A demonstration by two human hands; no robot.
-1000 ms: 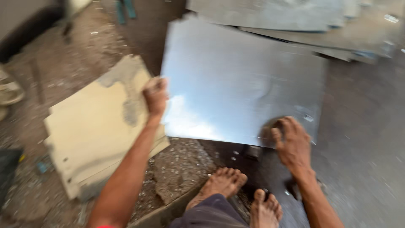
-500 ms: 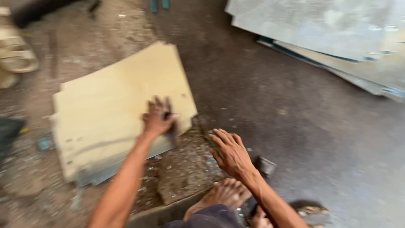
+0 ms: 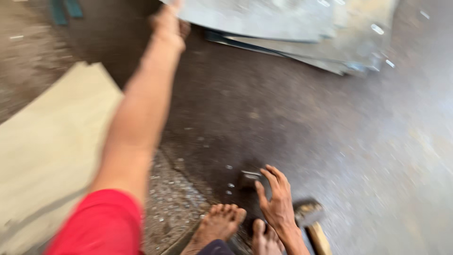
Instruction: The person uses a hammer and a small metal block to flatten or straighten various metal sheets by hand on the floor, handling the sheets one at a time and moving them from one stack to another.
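Left hand (image 3: 168, 21) at metal sheets (image 3: 283, 23)

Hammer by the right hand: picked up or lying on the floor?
Lying on the floor. The hammer rests flat beside the right hand, which is spread open next to it with no grip on the handle.

Metal workshop: stacked metal sheets (image 3: 283, 28), hammer (image 3: 311, 222), gritty dark floor (image 3: 330, 141).

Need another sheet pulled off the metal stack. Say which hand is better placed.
Left. The left hand is stretched out at the edge of the metal sheets; the right hand rests low near the feet.
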